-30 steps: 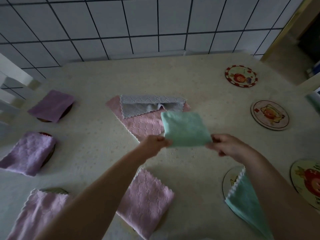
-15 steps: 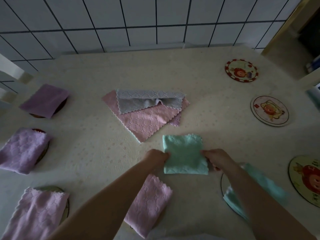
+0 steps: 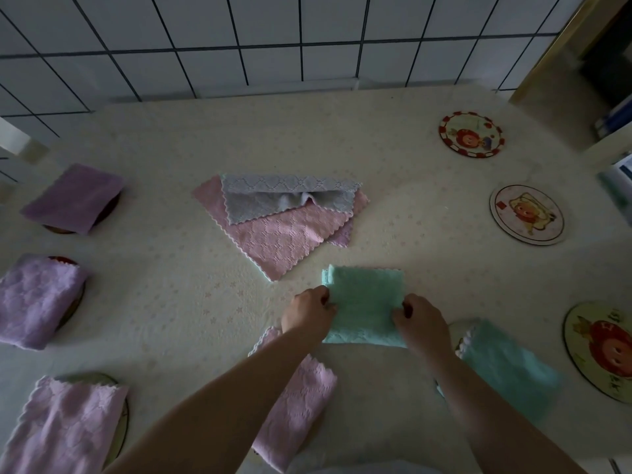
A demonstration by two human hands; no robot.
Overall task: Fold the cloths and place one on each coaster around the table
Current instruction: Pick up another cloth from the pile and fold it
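Dim room with a white tiled wall (image 3: 239,39) behind my cream counter (image 3: 171,302), folded green cloth (image 3: 364,302) lying flat near its front, left hand (image 3: 307,311) and right hand (image 3: 422,323) each with grip clamped on its side edges, fingertips hidden in fabric, coasters under the purple cloths (image 3: 37,299) mostly covered, right-edge coaster (image 3: 602,350) cut off.

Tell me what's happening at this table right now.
A person's left hand and right hand pinch the side edges of a folded mint-green cloth lying on the cream patterned tablecloth. Five coasters nearby already carry folded cloths. Three round cartoon-printed coasters along the right side are bare. A grey cloth and a pink cloth wait unfolded in the middle.
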